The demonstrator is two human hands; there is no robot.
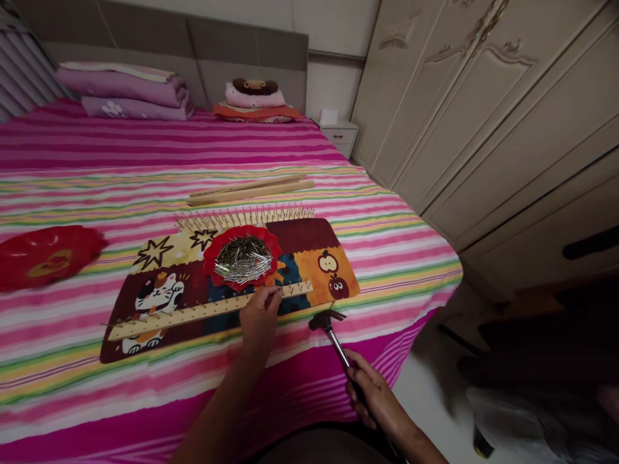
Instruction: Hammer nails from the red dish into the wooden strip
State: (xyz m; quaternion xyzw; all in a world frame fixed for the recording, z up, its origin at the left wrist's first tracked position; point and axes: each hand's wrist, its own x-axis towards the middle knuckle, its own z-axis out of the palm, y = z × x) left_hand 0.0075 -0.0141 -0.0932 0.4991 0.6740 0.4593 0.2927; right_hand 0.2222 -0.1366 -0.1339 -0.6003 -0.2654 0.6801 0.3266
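Nearside of the red bowl, the left hand is pinching over a wooden strip, its hold unclear; the right hand is gripping a likely head-heavy hammer, sensibly by its handle.

A red bowl stood just past the left hand, blocking the straight way forward. Behind it, nails poked up all along the back wooden strip like a fence. There was room on the right, over the striped sheet, beyond the hammer in the right hand.
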